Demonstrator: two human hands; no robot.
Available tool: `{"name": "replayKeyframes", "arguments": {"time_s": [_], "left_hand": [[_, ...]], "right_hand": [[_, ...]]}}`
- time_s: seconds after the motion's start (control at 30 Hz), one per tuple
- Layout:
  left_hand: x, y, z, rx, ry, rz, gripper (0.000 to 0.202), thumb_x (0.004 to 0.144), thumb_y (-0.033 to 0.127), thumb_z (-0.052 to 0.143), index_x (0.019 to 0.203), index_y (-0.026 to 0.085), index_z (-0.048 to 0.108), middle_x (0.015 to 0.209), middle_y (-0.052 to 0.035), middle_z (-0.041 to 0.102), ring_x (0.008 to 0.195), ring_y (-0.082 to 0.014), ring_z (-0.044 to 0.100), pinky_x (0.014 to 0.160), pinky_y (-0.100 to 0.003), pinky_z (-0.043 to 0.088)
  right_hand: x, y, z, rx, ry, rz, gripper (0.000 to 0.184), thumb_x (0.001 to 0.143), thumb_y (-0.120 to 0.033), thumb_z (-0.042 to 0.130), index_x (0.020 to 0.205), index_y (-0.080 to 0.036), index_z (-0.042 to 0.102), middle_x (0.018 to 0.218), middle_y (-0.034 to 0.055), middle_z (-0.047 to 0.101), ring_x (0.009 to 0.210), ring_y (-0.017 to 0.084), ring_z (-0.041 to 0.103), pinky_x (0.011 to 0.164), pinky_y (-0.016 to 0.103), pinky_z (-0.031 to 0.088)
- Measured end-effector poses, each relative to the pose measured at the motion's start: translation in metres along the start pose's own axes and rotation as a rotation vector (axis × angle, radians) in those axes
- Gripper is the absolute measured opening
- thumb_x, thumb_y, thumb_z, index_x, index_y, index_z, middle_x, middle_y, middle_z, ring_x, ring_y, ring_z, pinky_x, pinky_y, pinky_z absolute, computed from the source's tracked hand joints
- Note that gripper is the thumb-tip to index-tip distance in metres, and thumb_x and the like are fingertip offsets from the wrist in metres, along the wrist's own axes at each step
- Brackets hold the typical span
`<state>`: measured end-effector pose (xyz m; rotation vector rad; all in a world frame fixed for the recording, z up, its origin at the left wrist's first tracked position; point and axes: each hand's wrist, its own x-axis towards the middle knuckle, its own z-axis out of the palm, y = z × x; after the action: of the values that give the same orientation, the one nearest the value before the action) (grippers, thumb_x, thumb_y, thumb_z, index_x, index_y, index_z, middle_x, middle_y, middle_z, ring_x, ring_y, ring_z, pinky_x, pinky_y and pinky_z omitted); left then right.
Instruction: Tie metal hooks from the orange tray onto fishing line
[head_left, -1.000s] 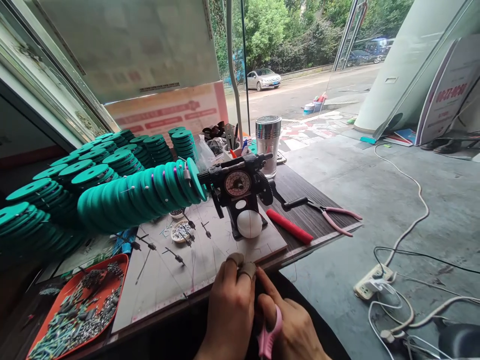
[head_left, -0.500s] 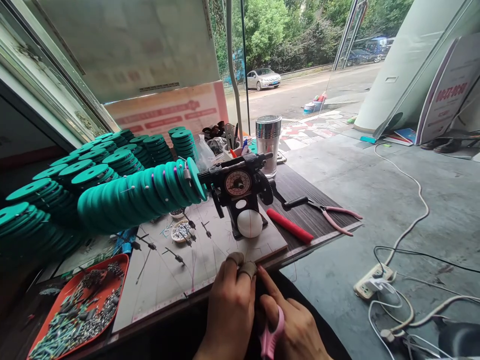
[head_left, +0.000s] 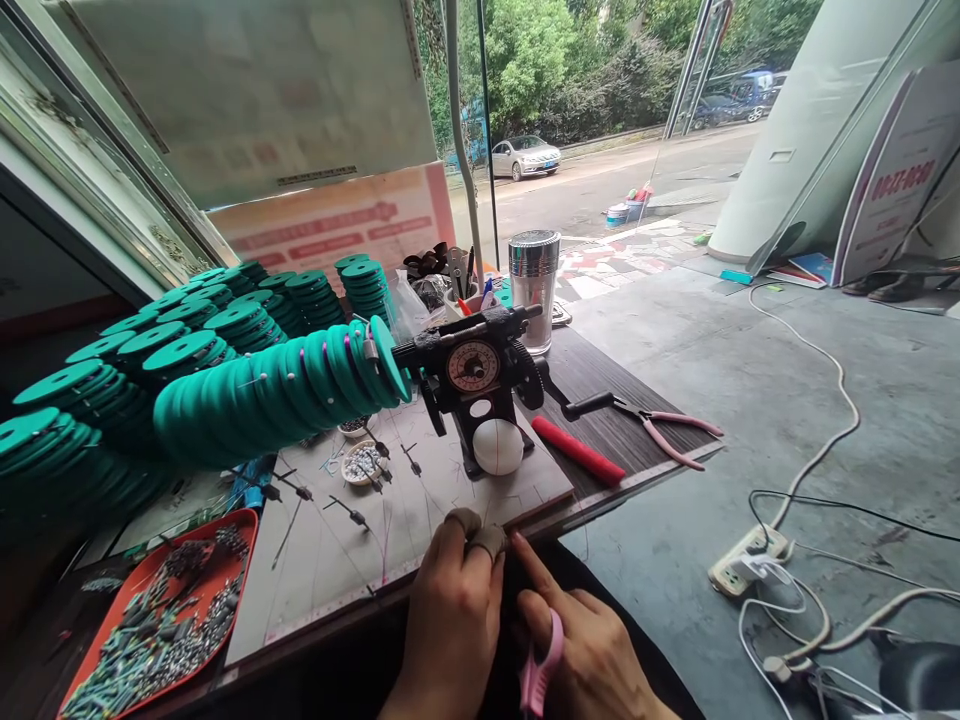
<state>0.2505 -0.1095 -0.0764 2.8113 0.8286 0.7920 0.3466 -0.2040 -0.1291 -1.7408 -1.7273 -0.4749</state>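
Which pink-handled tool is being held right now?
The pink scissors in the right hand, at the bottom; the pink-handled pliers lie untouched on the table, far right.

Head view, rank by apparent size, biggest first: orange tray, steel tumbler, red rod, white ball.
1. orange tray, though it is nearest the camera, which inflates it
2. steel tumbler
3. red rod and white ball: too alike to rank; the rod is longer, the ball wider
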Motion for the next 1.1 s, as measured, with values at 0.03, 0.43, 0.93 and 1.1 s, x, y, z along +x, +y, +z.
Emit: {"name": "replayKeyframes", "arguments": {"time_s": [0.03,0.43,0.93,1.1], "left_hand": [[0.000,0.000,0.000,-0.005,-0.003,0.000,0.020,0.079,0.005,0.046,0.087,0.011,0.063,0.087,-0.0109,0.057,0.077,-0.0233,0.062,0.065,-0.038,0.057],[0.003,-0.002,-0.002,-0.004,-0.034,-0.002,0.022,0.077,0.002,0.044,0.082,0.013,0.063,0.084,-0.0091,0.056,0.073,-0.0213,0.061,0.063,-0.035,0.056],[0.000,0.016,-0.041,-0.854,-0.165,-0.592,0.014,0.078,0.026,0.057,0.071,0.016,0.061,0.076,-0.0028,0.061,0.073,-0.0168,0.059,0.069,-0.028,0.047],[-0.002,0.016,-0.042,-0.924,-0.176,-0.605,0.014,0.077,0.026,0.059,0.069,0.015,0.061,0.074,-0.0025,0.060,0.072,-0.0161,0.057,0.068,-0.027,0.045]], "right_hand": [[0.000,0.000,0.000,0.000,0.016,-0.007,0.024,0.079,-0.005,0.033,0.064,-0.019,0.047,0.120,0.0221,0.056,0.038,0.010,0.040,0.043,0.024,0.033],[0.005,0.001,-0.002,0.068,0.073,0.041,0.021,0.084,-0.010,0.036,0.068,-0.021,0.044,0.110,0.0195,0.063,0.035,0.010,0.042,0.040,0.024,0.035],[-0.014,0.011,-0.023,0.289,-0.617,0.161,0.021,0.069,-0.035,0.063,0.057,-0.021,0.052,0.061,-0.0007,0.060,0.051,0.014,0.056,0.045,0.021,0.034],[-0.018,0.011,-0.019,0.245,-0.602,0.152,0.022,0.073,-0.032,0.058,0.056,-0.022,0.049,0.057,-0.0015,0.059,0.049,0.014,0.054,0.045,0.023,0.031]]}}
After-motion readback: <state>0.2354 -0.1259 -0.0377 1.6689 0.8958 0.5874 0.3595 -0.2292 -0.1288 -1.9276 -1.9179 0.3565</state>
